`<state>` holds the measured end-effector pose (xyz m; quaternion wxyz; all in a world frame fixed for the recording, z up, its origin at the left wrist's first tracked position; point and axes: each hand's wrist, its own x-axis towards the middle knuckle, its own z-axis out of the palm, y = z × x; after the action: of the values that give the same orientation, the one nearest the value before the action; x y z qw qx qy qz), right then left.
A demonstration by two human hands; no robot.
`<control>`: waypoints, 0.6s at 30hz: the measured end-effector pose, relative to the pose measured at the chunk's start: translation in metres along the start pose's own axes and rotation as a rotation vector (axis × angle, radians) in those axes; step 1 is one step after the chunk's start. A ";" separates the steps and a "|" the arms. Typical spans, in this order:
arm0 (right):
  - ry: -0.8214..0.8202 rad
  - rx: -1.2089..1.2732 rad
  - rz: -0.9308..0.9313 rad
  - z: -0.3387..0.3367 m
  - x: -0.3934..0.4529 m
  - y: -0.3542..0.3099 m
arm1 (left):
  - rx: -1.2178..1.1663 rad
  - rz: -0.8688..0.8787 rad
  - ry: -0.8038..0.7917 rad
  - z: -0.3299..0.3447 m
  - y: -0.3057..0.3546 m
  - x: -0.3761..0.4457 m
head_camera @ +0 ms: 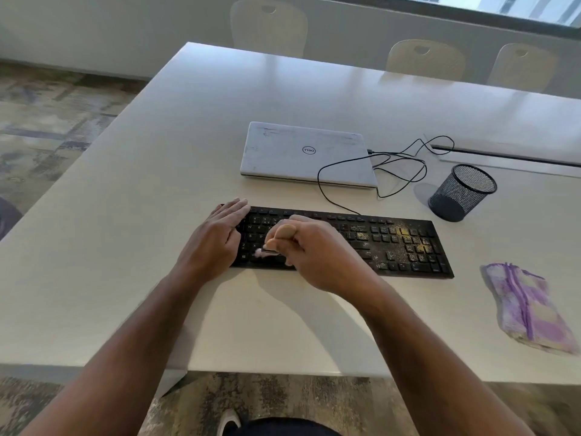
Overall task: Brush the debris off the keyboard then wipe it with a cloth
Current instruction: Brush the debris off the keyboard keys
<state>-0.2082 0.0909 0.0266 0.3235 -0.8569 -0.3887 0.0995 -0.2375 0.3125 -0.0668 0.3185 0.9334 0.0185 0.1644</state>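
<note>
Left hand (220,237) lies flat, fingers straight, pressing the keyboard's (361,243) left end to steady it. Right hand (317,256) grips a small wooden-handled brush (276,239), bristles on the left-side keys. Keyboard's long axis runs left-right across the table (157,152). Yellow debris (405,237) sits toward the right end, so strokes probably need to travel rightward; right hand is nearer. Cloth (528,309) lies just right of the keyboard, untouched.

Bare table (267,316) fronts the keyboard (393,247); laptop (306,154) and cable (393,171) crowd behind.
</note>
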 end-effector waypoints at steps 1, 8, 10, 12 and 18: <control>-0.022 -0.041 0.010 -0.002 0.001 0.000 | -0.001 -0.002 0.001 0.000 0.000 0.000; -0.061 -0.196 0.269 -0.058 -0.026 0.037 | -0.018 -0.010 0.006 -0.001 0.001 -0.001; -0.032 -0.186 0.325 -0.070 -0.035 0.048 | -0.014 -0.009 0.001 -0.001 0.000 0.000; -0.003 -0.224 0.340 -0.076 -0.040 0.053 | -0.012 -0.009 -0.002 0.000 -0.001 0.000; 0.175 -0.014 0.042 -0.028 -0.041 0.005 | -0.017 -0.009 0.004 0.000 0.000 0.000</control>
<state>-0.2214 0.0455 0.0417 0.3479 -0.8727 -0.3415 0.0284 -0.2373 0.3127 -0.0673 0.3270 0.9303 0.0221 0.1648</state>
